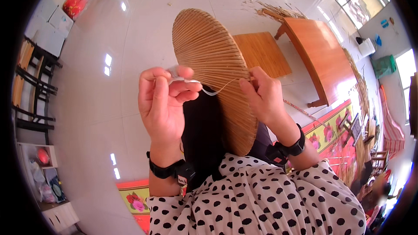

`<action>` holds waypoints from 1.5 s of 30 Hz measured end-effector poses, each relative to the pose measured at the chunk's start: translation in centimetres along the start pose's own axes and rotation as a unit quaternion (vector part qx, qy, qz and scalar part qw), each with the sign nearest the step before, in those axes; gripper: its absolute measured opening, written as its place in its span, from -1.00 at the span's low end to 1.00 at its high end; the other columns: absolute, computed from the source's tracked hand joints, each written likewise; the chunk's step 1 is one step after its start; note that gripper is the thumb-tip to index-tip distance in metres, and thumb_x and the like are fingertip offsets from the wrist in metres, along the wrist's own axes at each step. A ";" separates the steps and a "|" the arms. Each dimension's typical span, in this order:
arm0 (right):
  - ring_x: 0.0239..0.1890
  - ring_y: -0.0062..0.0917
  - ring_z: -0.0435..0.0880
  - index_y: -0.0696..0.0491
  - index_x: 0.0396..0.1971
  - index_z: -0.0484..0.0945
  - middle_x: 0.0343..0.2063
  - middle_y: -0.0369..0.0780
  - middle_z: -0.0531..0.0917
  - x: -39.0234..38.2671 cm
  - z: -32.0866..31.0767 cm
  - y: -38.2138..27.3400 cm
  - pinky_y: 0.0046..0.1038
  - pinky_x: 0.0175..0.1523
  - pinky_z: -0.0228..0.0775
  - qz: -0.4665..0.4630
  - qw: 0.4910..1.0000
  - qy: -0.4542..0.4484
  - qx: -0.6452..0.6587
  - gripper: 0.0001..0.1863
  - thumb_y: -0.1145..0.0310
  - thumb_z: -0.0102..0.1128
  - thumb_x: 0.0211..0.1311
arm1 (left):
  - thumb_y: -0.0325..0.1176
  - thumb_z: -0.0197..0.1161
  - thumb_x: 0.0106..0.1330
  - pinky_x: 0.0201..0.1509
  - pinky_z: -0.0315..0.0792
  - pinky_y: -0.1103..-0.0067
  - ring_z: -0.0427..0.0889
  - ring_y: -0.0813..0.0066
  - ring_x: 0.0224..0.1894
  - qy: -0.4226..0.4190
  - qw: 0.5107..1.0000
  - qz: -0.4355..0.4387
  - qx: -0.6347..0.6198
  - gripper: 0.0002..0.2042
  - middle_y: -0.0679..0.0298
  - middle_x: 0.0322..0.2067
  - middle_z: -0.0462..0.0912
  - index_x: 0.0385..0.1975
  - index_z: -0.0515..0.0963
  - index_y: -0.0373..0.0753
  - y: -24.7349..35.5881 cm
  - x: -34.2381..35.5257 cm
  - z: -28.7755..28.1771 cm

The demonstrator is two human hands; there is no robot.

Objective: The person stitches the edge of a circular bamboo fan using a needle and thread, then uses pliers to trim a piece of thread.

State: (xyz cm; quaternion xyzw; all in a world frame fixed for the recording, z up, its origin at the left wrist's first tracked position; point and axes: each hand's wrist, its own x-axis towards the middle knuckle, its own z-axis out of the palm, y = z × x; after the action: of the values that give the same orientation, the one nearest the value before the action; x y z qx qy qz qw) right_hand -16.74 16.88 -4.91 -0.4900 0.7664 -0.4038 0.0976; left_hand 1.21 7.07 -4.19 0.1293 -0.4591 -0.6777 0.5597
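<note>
A round pleated mat of brown straw stands on edge over my lap. My left hand is raised in front of it, fingers pinched on a thin whitish strip, with a pale bunched bit between them that I cannot make out. The strip runs from there in a loose curve to my right hand, which grips the mat's right edge with thumb and fingers where the strip meets it.
A wooden table and square board lie beyond, near loose straw. Black racks and shelves line the left. Floral mats are on the floor; another person is at far right.
</note>
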 end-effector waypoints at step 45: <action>-0.45 -0.65 0.52 0.17 -0.17 0.44 -0.17 -0.21 0.54 1.8 -0.7 4.7 -0.64 -0.50 0.34 0.004 0.952 -0.044 0.302 -0.76 0.52 0.13 0.13 | -0.53 0.06 0.28 -0.36 0.47 0.62 0.59 0.51 -0.41 -0.052 0.960 -0.235 0.141 -0.93 0.14 -0.19 0.54 -0.34 0.49 -0.33 -4.3 -2.0 0.1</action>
State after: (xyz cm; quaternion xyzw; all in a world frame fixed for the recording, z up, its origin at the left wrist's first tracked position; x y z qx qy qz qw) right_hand -21.18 16.63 -7.33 -0.4514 0.6053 -0.5944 0.2765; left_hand -0.94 8.65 -8.15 0.2756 -0.5349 -0.7247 0.3358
